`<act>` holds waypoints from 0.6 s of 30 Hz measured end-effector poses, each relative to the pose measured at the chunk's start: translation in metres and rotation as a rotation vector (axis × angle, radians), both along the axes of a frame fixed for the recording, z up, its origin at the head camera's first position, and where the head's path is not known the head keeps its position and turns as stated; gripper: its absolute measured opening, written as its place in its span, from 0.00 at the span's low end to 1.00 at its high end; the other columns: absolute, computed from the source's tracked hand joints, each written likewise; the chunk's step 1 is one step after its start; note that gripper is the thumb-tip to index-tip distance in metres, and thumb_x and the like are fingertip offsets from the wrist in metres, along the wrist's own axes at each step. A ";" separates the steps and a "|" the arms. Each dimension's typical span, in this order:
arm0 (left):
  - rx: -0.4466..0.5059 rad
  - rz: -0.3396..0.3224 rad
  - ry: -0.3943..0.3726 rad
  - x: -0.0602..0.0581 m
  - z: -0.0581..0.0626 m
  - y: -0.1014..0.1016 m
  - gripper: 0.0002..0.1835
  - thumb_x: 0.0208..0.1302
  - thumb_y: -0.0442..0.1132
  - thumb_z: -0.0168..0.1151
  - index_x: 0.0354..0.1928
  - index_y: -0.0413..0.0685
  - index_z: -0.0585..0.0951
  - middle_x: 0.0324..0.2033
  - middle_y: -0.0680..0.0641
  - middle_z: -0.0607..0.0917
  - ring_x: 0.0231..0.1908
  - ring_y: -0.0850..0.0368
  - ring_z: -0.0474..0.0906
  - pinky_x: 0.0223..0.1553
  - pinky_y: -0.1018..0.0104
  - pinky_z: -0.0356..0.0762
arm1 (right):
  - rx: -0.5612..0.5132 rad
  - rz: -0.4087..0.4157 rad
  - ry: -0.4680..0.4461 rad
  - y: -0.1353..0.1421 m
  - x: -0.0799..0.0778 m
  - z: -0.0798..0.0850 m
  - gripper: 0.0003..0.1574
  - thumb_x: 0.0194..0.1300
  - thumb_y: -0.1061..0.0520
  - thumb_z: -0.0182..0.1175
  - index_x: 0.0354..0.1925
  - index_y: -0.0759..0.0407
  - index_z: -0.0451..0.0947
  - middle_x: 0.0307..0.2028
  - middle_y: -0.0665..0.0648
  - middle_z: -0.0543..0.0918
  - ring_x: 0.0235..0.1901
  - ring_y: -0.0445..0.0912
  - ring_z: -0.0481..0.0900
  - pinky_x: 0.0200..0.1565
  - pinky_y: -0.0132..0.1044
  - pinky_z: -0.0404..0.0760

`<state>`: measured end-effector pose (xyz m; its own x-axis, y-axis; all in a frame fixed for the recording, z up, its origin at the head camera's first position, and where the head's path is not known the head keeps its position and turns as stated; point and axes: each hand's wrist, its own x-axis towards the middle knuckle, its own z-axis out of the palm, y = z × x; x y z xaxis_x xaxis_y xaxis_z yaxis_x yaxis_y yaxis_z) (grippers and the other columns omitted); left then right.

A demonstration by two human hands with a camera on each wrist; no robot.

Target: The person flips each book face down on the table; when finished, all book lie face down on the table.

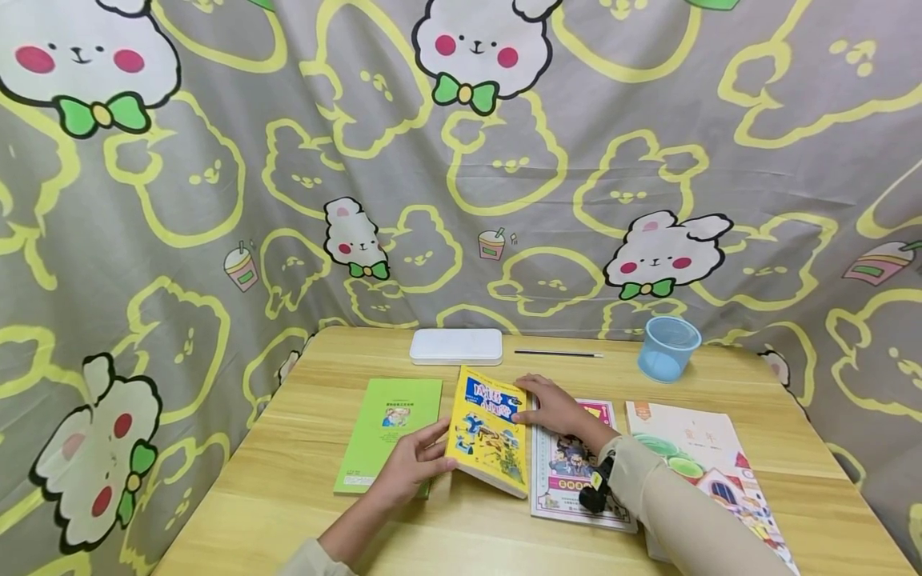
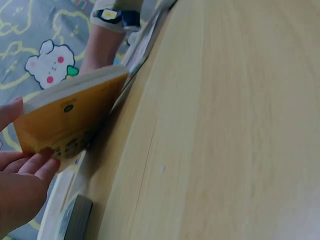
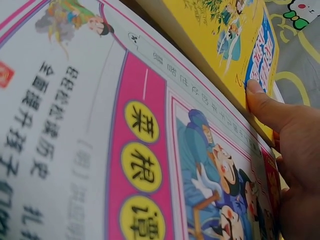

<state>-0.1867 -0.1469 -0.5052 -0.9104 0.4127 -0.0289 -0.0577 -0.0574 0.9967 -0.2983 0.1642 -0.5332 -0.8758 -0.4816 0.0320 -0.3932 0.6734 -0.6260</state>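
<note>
Both hands hold a yellow book point(image 1: 487, 432) with a blue title patch, tilted above the table between two other books. The left hand point(image 1: 413, 464) grips its left edge, thumb on the front cover and fingers spread under the back, as the left wrist view shows. At the upper right edge, the right hand point(image 1: 555, 406) pinches the book, its thumb point(image 3: 260, 97) on the cover. Below the right forearm lies a comic-style book point(image 1: 543, 488) with a pink title band, partly covered by that hand. A green book point(image 1: 360, 448) lies left of the yellow one, partly behind the left hand.
A white book with a colourful cover point(image 1: 691, 436) lies at the right, partly under the right sleeve. Along the back of the wooden table point(image 1: 252, 488) are a white case point(image 1: 456, 346), a thin dark pencil point(image 1: 558, 353) and a blue translucent cup point(image 1: 668, 350). A patterned curtain point(image 1: 519, 184) hangs behind.
</note>
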 end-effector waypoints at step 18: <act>0.161 0.013 -0.051 0.003 0.005 0.013 0.45 0.62 0.24 0.68 0.79 0.36 0.58 0.79 0.37 0.57 0.66 0.45 0.76 0.61 0.59 0.79 | -0.107 -0.038 -0.114 0.001 -0.003 -0.001 0.51 0.65 0.42 0.72 0.77 0.57 0.64 0.79 0.71 0.55 0.77 0.68 0.51 0.74 0.66 0.57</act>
